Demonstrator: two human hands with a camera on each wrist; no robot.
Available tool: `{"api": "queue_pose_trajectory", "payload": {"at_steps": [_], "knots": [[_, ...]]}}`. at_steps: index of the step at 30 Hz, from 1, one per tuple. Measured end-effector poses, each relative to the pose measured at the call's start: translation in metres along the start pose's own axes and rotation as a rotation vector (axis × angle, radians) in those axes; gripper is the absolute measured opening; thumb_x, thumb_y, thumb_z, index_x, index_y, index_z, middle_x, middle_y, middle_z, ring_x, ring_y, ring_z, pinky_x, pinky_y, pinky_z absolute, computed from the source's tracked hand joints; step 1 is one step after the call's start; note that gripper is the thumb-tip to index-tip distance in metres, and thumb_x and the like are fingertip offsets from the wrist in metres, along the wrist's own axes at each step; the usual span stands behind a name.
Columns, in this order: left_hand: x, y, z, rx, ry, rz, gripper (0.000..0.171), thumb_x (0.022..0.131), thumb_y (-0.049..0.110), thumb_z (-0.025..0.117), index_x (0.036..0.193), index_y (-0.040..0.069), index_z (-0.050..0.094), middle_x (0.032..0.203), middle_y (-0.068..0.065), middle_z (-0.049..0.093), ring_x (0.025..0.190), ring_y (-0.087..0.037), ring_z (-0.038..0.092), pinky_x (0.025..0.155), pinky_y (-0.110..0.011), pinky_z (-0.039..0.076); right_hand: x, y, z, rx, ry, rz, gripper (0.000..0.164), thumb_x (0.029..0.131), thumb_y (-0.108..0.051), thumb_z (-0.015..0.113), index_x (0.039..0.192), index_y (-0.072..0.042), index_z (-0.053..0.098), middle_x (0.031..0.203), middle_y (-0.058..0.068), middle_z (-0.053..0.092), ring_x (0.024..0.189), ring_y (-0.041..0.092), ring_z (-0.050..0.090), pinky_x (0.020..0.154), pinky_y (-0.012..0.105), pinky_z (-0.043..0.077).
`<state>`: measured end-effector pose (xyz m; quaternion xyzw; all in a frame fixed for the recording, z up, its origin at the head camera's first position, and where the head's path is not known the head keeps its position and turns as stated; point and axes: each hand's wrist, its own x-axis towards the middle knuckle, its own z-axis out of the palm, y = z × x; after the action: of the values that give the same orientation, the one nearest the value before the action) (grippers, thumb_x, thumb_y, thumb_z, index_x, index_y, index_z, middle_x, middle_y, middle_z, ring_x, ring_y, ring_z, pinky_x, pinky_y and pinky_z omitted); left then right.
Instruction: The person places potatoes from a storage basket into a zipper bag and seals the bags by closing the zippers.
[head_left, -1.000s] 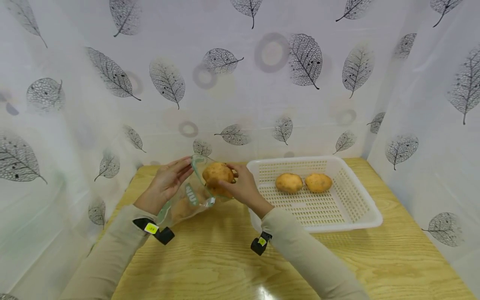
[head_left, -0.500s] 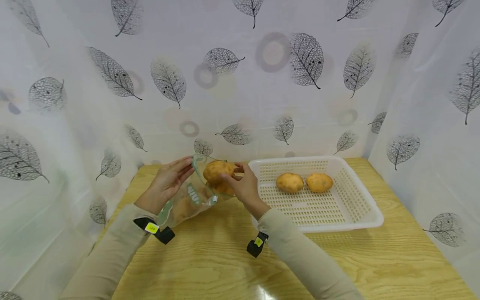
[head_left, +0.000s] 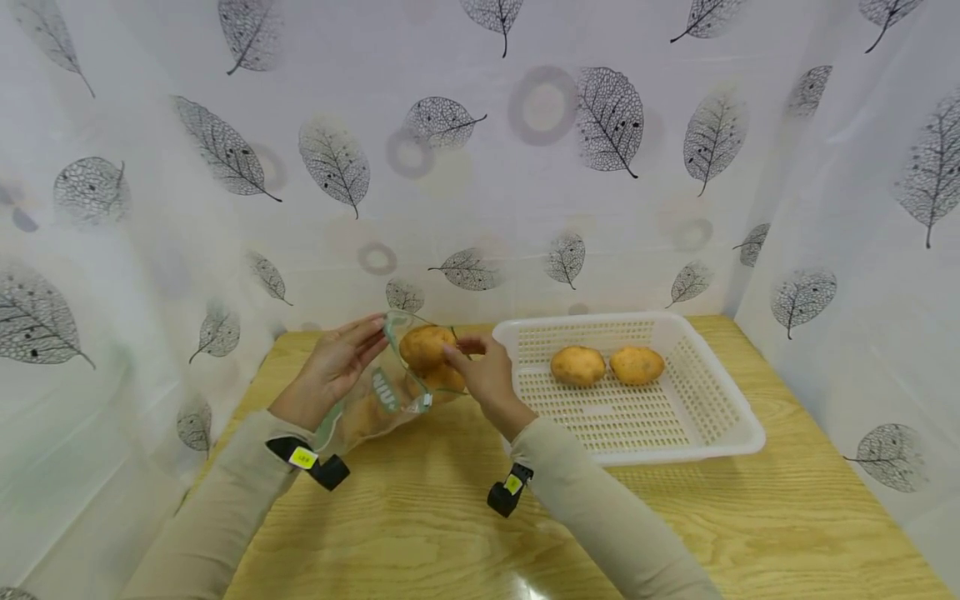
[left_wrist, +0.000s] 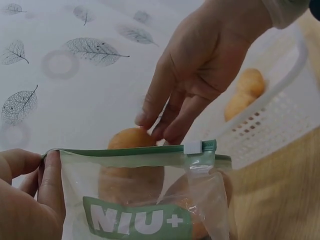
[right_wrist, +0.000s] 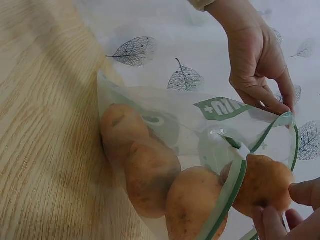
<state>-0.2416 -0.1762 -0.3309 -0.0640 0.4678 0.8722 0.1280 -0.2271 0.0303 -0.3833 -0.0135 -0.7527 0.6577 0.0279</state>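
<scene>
My left hand (head_left: 330, 367) pinches the rim of a clear zip bag (left_wrist: 140, 222) with a green band and "NIU+" lettering, keeping its mouth apart. A potato (right_wrist: 265, 180) lies partly inside that mouth, its end sticking out past the green zip edge. Thumb and fingertips of my right hand (head_left: 491, 379) hold the potato by its outer end. Several other potatoes (right_wrist: 152, 177) show through the plastic, deeper in the bag, which lies on the table. On the zip sits a white slider (left_wrist: 192, 147).
To the right stands a white perforated plastic basket (head_left: 705, 417) with two potatoes (head_left: 577, 367) in it, close to my right wrist. All rests on a wood-grain table (head_left: 420, 517). A leaf-patterned curtain (head_left: 487, 200) hangs behind and at both sides.
The held potato has gone further left and into the bag's mouth, and my right fingers have slid toward its outer end. The left hand stays at the bag's rim.
</scene>
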Motion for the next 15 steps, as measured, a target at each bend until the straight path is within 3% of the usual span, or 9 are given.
{"api": "queue_pose_trajectory", "payload": {"at_steps": [6, 10, 15], "knots": [[0.0, 0.0, 0.0, -0.007, 0.009, 0.0, 0.025, 0.096, -0.001, 0.053, 0.083, 0.007, 0.074, 0.083, -0.004, 0.069, 0.076, -0.011, 0.068, 0.079, -0.018, 0.058, -0.006, 0.004, -0.001, -0.122, -0.137, -0.119, 0.029, 0.094, -0.012, 0.062, 0.122, -0.005, 0.064, 0.129, 0.012, 0.059, 0.108, 0.027, 0.063, 0.082, 0.03, 0.06], [0.0, 0.0, 0.0, -0.008, 0.008, -0.003, 0.025, 0.096, -0.002, 0.054, 0.083, 0.007, 0.074, 0.083, -0.004, 0.069, 0.076, -0.011, 0.068, 0.079, -0.018, 0.058, -0.01, 0.004, -0.003, -0.208, -0.128, -0.236, 0.031, 0.095, -0.01, 0.058, 0.125, -0.004, 0.062, 0.131, 0.015, 0.057, 0.111, 0.028, 0.06, 0.088, 0.032, 0.059], [-0.001, 0.002, -0.002, -0.034, 0.01, -0.002, 0.024, 0.096, -0.001, 0.054, 0.083, 0.005, 0.074, 0.085, -0.005, 0.07, 0.077, -0.012, 0.068, 0.08, -0.018, 0.058, -0.013, 0.006, -0.007, -0.24, -0.136, -0.338, 0.032, 0.094, -0.009, 0.057, 0.126, -0.005, 0.061, 0.131, 0.013, 0.058, 0.119, 0.029, 0.055, 0.096, 0.041, 0.054]]}}
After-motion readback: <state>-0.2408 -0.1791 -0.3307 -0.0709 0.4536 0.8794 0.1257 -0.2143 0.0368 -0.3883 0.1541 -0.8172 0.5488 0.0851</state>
